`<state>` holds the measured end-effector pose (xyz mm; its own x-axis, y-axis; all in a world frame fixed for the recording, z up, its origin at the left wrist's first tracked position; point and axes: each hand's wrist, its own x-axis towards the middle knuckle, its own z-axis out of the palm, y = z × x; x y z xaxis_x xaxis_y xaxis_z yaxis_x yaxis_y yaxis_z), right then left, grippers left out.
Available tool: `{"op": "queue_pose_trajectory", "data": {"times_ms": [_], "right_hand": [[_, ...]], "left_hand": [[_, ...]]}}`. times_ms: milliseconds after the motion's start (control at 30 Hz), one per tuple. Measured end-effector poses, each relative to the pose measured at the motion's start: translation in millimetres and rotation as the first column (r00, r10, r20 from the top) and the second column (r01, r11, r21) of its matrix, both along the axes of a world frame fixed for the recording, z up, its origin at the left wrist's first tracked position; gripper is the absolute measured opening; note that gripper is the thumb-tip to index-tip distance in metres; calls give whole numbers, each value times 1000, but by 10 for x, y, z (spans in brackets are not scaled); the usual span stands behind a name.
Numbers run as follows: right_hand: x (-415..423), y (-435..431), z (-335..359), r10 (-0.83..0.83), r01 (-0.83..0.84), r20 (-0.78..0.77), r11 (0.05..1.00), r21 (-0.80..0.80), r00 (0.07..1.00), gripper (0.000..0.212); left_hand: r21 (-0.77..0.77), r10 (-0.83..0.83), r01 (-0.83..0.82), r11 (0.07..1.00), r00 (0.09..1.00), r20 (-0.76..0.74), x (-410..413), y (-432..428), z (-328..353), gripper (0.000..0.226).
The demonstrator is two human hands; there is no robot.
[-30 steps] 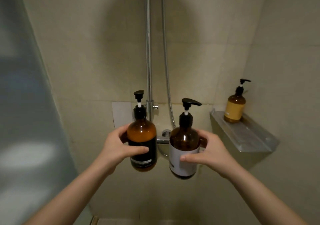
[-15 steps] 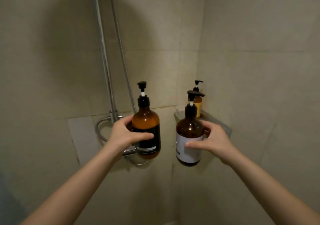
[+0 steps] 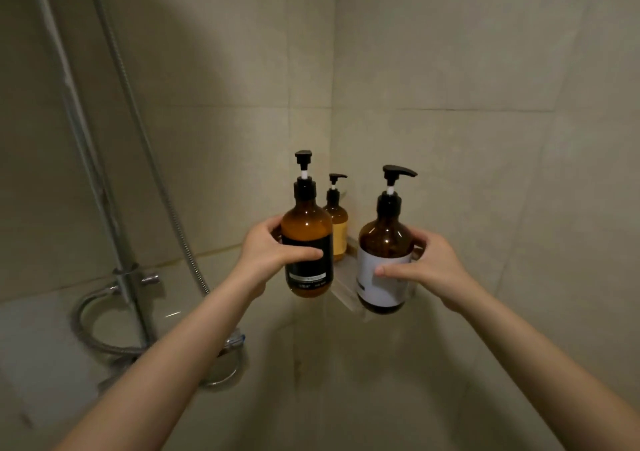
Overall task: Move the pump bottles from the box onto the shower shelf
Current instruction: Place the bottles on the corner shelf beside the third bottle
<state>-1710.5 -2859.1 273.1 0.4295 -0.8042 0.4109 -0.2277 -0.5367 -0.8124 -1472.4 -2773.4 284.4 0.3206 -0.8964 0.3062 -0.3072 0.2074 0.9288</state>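
My left hand (image 3: 269, 255) grips an upright amber pump bottle with a black label (image 3: 307, 239). My right hand (image 3: 428, 269) holds a second amber pump bottle with a white label (image 3: 382, 256), also upright. Both bottles hang in the air just in front of the corner shower shelf (image 3: 344, 279), which they mostly hide. A smaller amber bottle with a yellow label (image 3: 337, 223) stands on the shelf in the corner behind them. The box is out of view.
Beige tiled walls meet in the corner behind the shelf. At left, a chrome shower riser pipe (image 3: 90, 159) and a flexible hose (image 3: 145, 138) run down to the mixer valve (image 3: 221, 357) below my left forearm.
My view has swung right and both hands have carried the bottles closer to the corner shelf. The shower pipe has shifted toward the left edge.
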Motion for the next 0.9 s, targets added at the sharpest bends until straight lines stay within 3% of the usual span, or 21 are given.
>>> {"op": "queue_pose_trajectory", "data": {"times_ms": [467, 567, 700, 900], "right_hand": [[-21, -388, -29, -192, 192, 25, 981, 19, 981, 56], [12, -425, -83, -259, 259, 31, 966, 16, 965, 63], [117, -451, -185, -349, 348, 46, 937, 32, 936, 51], [203, -528, -356, -473, 470, 63, 881, 46, 879, 54]], "left_hand": [[-12, -171, 170, 985, 984, -41, 33, -1117, -36, 60], [8, -229, 229, 973, 973, -29, 50, -1259, -95, 63], [25, -271, 272, 962, 962, -38, 103, -1452, -185, 61], [40, -282, 281, 959, 959, 17, 121, -1704, -357, 55]]}}
